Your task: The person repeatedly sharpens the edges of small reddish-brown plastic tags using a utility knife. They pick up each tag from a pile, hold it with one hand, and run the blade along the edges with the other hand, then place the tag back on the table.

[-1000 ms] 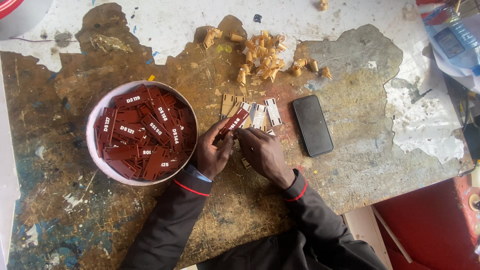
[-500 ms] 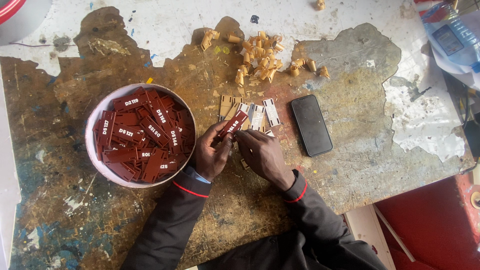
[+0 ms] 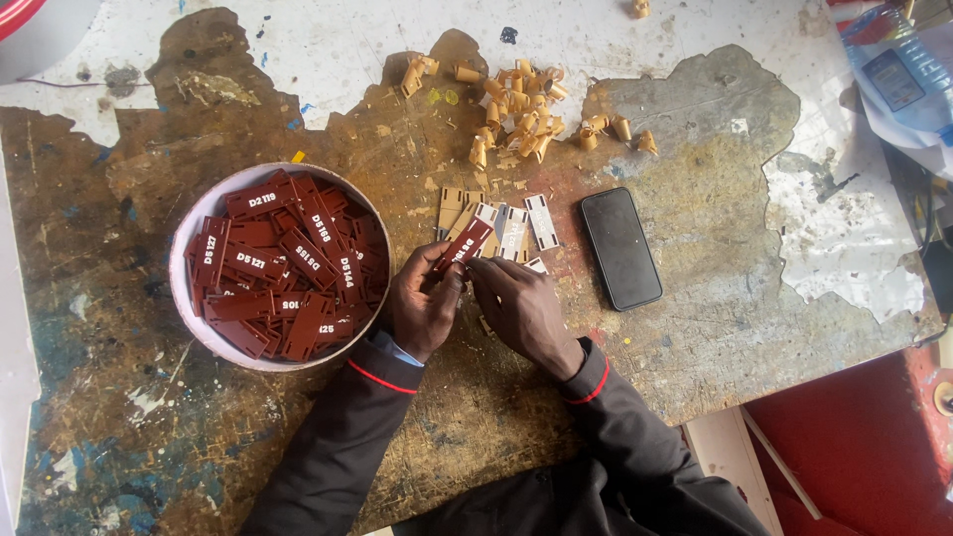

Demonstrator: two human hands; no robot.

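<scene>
My left hand [image 3: 421, 303] grips a small dark red engraved tag [image 3: 464, 243] by its lower end, the tag tilted up to the right. My right hand [image 3: 518, 306] pinches at the same tag's lower end, fingertips touching it. Both hands rest on a worn, paint-stained table [image 3: 129, 417]. Just left of my left hand stands a white round bowl [image 3: 186, 308] filled with several more dark red tags [image 3: 283, 268]. Behind the held tag lie a few flat tan and white strips [image 3: 516, 223].
A black phone [image 3: 620, 248] lies face down right of the strips. Several curled tan peelings [image 3: 521, 114] are scattered farther back. A plastic bag [image 3: 903, 84] sits at the far right, and the table's edge drops to a red floor [image 3: 854, 447] at lower right.
The hands and tag have stayed almost in place; only the fingers have shifted slightly on the tag's lower end.
</scene>
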